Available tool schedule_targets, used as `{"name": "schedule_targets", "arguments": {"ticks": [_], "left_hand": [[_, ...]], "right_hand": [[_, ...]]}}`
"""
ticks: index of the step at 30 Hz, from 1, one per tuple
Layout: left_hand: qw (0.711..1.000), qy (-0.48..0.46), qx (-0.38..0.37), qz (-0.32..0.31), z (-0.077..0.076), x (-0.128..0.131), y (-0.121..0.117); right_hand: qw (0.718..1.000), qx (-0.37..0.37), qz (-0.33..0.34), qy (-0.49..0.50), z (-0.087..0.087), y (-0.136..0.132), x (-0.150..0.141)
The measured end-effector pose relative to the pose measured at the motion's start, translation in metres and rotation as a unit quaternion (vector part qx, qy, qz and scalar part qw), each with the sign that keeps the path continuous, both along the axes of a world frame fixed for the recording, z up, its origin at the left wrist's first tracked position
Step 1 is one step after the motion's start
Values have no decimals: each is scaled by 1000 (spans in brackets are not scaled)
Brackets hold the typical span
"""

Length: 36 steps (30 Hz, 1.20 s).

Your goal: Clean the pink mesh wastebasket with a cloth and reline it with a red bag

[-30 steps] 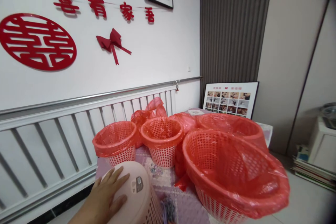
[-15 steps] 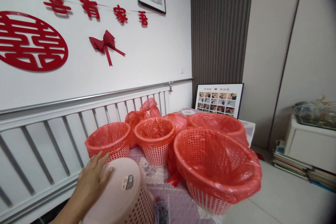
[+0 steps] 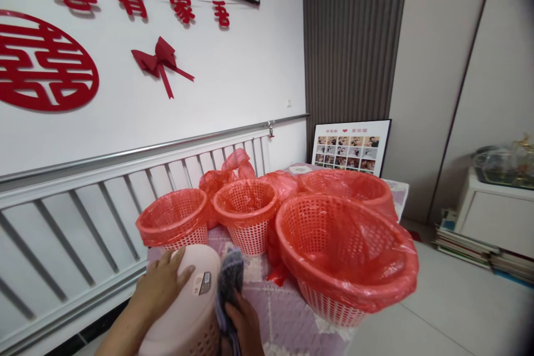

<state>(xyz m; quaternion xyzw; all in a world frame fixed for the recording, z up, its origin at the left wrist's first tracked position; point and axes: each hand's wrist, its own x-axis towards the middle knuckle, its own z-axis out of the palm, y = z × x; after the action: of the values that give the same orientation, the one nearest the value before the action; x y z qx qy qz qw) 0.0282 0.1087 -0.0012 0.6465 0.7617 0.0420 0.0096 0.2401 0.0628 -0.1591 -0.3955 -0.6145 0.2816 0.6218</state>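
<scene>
A pale pink perforated basket point(image 3: 189, 311) lies bottom-up at the near edge of the table, a small sticker on its base. My left hand point(image 3: 161, 286) lies flat on that base, fingers spread. My right hand point(image 3: 244, 325) grips a dark grey cloth point(image 3: 228, 281) and presses it against the basket's right side. Just beyond stand several baskets lined with red plastic bags: two small ones point(image 3: 177, 222) point(image 3: 247, 208) and two large ones point(image 3: 342, 250) point(image 3: 350, 186).
The table carries a purple patterned cloth point(image 3: 283, 317). A white slatted radiator cover point(image 3: 83, 206) runs along the wall on the left. A framed photo collage point(image 3: 349, 147) leans at the back. A white cabinet point(image 3: 496, 217) and stacked books point(image 3: 467, 247) stand on the right.
My right hand has come into view with the grey cloth and laid it against the pink basket. My left hand has shifted slightly on the basket's base.
</scene>
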Motion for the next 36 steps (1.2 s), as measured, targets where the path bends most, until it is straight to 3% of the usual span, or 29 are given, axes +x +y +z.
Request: {"name": "schedule_targets", "arguments": {"ticks": [3, 6, 8, 11, 15, 20, 24, 27, 30, 36], "left_hand": [[1000, 9, -4, -6, -1, -1, 1], [1000, 14, -9, -8, -1, -1, 2], [1000, 14, -11, -7, 1, -1, 2], [1000, 10, -13, -3, 3, 1, 0], [1000, 7, -15, -8, 3, 0, 0], [1000, 6, -15, -13, 5, -1, -1], [998, -1, -28, -63, 14, 2, -4], [996, -4, -33, -86, 19, 5, -6], [996, -6, -30, -83, 20, 6, -6], [995, -3, -32, -94, 20, 6, -6]], "right_hand": [[998, 55, 16, -26, 37, 24, -8], [997, -43, 66, -5, 64, 59, -5], [987, -116, 112, 2, 68, 84, -3], [972, -173, 161, -10, 49, 110, -5], [958, -233, 164, -26, -3, 115, 0], [958, -261, 118, -29, -53, 91, 31], [959, -269, 85, -27, -76, 62, 44], [961, -273, 39, -24, -82, 45, 42], [974, -223, 29, -26, -59, 32, 34], [998, -34, 42, -15, 46, 22, 16]]}}
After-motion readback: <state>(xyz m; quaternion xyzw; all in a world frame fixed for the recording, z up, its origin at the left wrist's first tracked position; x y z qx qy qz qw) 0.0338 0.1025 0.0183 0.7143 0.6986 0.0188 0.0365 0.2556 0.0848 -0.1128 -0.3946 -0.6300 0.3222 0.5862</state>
